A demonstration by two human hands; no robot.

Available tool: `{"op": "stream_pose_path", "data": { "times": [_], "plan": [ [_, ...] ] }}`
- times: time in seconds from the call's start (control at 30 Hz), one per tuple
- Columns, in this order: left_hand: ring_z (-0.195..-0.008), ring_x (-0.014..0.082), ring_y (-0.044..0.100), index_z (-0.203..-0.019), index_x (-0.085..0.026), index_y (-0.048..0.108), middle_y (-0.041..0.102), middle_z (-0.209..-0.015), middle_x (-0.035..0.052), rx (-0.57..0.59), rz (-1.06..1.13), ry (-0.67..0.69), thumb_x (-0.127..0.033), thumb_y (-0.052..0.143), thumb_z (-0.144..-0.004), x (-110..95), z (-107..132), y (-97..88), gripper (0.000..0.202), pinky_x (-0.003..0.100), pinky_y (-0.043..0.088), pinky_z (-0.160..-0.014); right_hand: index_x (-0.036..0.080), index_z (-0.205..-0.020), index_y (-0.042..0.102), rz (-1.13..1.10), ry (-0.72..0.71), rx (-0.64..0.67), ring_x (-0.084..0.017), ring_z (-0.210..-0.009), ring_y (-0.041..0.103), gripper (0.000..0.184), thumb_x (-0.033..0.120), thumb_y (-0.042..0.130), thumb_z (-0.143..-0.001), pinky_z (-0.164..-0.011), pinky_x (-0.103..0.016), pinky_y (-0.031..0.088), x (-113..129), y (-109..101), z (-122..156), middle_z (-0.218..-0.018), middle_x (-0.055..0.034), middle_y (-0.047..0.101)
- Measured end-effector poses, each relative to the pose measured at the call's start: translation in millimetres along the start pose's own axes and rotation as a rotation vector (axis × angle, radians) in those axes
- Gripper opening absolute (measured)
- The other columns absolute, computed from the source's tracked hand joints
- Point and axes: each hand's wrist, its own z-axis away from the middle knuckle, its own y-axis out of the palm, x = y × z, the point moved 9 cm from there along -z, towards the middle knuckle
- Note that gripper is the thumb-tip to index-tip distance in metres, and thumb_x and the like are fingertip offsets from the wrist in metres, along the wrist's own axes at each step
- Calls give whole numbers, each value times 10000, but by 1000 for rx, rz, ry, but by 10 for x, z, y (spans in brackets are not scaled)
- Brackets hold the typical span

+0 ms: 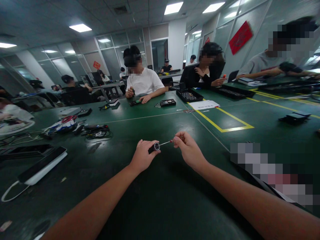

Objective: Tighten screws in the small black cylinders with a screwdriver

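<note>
We see green table. Our left hand, 9 o'clock, grips black cylinder at our 12; our right hand, 3 o'clock, pinches thin metal rod by its red end, other end at cylinder's face.

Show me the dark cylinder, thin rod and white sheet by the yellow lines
Dark cylinder (156,146): head view, on its round end.
Thin rod (165,143): head view, middle of its shaft.
White sheet (204,105): head view, near its centre.
</note>
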Motion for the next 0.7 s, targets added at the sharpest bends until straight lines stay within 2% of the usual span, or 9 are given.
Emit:
{"op": "stream_pose_path", "data": {
  "times": [0.1, 0.17, 0.23, 0.3, 0.43, 0.7],
  "plan": [
    [-1129, 243, 608, -1220, -288, 645, 704, -1173, 28, 10, -22, 59, -320, 700, -888, -72, 14, -3, 338, 581, 231, -1170, 199, -886, 590, -130, 97, -42, -175, -699, 588, 308, 504, 548, -899, -688, -337, 495, -112, -21, -24, -760, -21, 617],
    [-1141, 227, 599, -1238, -301, 634, 699, -1186, 13, 6, -50, 112, -315, 703, -888, -122, 21, -14, 357, 566, 200, -1188, 203, -837, 583, -231, 196, -97, -162, -592, 541, 335, 531, 542, -891, -601, -327, 484, -218, -59, -25, -667, -3, 566],
    [-1153, 221, 590, -1241, -308, 631, 696, -1195, 3, 2, -73, 122, -297, 700, -891, -120, 19, -22, 357, 565, 187, -1192, 218, -796, 552, -273, 234, -150, -148, -521, 474, 317, 521, 541, -889, -539, -318, 460, -272, -105, -25, -612, 18, 503],
    [-1160, 228, 587, -1236, -307, 634, 694, -1199, 6, 5, -77, 94, -294, 693, -895, -79, 12, -18, 346, 581, 193, -1186, 230, -789, 529, -246, 205, -181, -149, -520, 458, 294, 503, 534, -896, -528, -315, 454, -261, -145, -32, -616, 20, 488],
    [-1163, 245, 587, -1239, -307, 634, 691, -1203, 22, 21, -65, 75, -315, 677, -904, -47, 10, 9, 339, 609, 197, -1178, 225, -851, 542, -177, 164, -183, -158, -592, 514, 291, 506, 505, -917, -567, -315, 476, -240, -145, -30, -692, 0, 539],
    [-1133, 246, 594, -1248, -309, 632, 693, -1172, 28, 21, -38, 61, -352, 688, -893, -59, 18, 18, 362, 609, 194, -1179, 210, -900, 572, -111, 70, -107, -166, -667, 586, 305, 505, 506, -937, -653, -329, 488, -120, -45, -2, -746, -8, 612]
  ]
}}
